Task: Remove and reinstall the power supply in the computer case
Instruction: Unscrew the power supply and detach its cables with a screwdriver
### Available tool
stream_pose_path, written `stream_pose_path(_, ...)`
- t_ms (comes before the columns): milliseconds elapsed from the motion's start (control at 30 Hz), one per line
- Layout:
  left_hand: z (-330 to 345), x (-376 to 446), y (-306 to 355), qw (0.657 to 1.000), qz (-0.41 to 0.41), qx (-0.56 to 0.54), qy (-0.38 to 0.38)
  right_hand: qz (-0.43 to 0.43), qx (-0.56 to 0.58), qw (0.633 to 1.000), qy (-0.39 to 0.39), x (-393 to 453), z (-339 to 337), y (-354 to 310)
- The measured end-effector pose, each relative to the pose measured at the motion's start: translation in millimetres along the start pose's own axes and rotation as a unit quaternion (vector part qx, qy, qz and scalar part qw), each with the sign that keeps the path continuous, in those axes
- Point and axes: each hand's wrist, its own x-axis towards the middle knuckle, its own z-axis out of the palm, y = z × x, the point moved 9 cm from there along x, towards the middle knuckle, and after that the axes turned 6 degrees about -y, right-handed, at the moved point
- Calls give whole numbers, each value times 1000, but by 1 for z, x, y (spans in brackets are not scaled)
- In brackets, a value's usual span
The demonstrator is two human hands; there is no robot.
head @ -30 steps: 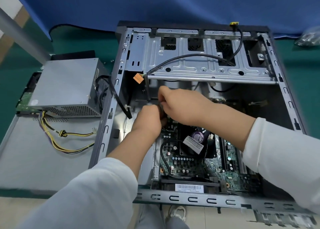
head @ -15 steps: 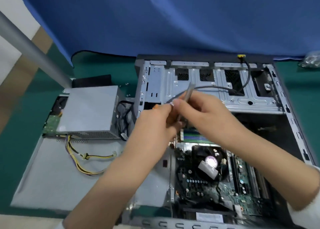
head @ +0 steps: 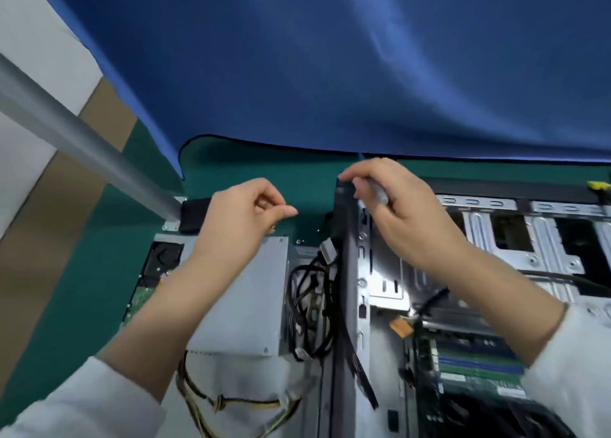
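Left hand [head: 246, 217]: raised above the power supply, fingers curled, thumb and forefinger pinched together; whether it holds anything cannot be told.
Right hand [head: 393, 206]: at the far left corner of the computer case [head: 350, 272], pinching a small pale object, too blurred to name.
Power supply [head: 244, 292]: grey box outside the case, just left of it, on the green desk [head: 99, 255].
Cables [head: 309, 305]: black bundle between box and case.

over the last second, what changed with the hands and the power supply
Both hands rose out of the case interior. The left hand swung left over the power supply, fingers pinched, contents unclear. The right hand carried a slim grey tool to the case's top corner. The power supply stayed outside the case.
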Motion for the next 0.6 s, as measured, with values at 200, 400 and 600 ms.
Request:
stream_pose_path(200, 42, 54, -33, 966, -43, 192, -170, -73, -130, 989, 12, -1, 9, 0)
stream_pose_path(400, 93, 79, -54, 889, -90, 307, -327, -85, -113, 990, 8, 0, 8, 1)
stream_pose_path(600, 111, 84, -65, 874, -82, 317, -359, -92, -108, 990, 15, -1, 7, 3)
